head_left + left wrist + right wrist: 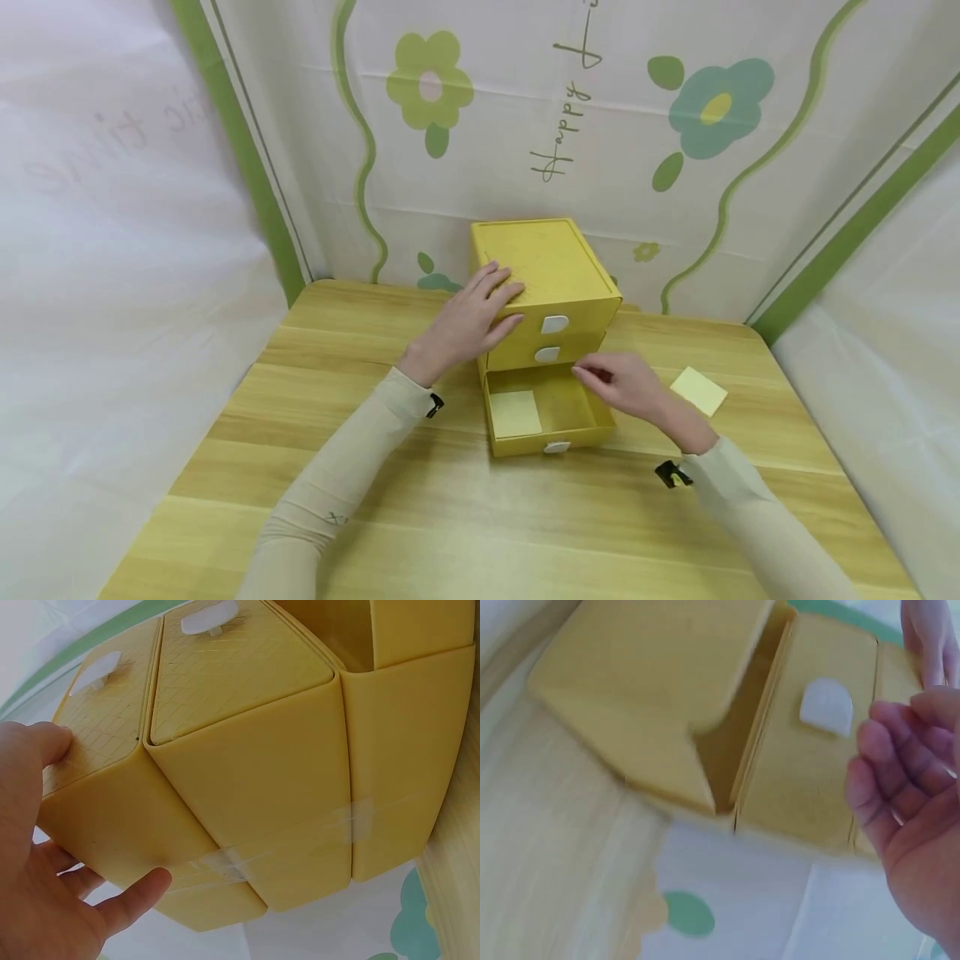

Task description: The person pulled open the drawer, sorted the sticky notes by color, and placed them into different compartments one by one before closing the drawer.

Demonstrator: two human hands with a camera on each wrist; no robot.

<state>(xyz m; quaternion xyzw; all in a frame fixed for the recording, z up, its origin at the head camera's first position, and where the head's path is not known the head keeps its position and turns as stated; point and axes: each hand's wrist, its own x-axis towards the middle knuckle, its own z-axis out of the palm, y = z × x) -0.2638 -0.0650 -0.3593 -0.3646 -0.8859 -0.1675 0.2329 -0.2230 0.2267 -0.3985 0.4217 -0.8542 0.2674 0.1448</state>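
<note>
A yellow three-drawer box (547, 258) with white tab handles stands on the table, its bottom drawer (570, 408) pulled out. Inside that drawer, at the left, lies a pale yellow pad of notes (516, 414). My left hand (468, 318) rests on the box's upper left corner, fingers spread over the top and thumb on the front. My right hand (622, 383) hovers over the right side of the open drawer, near the middle drawer's handle (826, 706). Its fingers (889, 750) are loosely bent with nothing between them.
A second pale yellow pad (699, 391) lies on the wooden table (480, 533), right of the box. Behind the box hangs a white cloth (495, 167) with printed flowers; more white cloth closes off both sides. Clear tape (225, 862) runs across the box's side.
</note>
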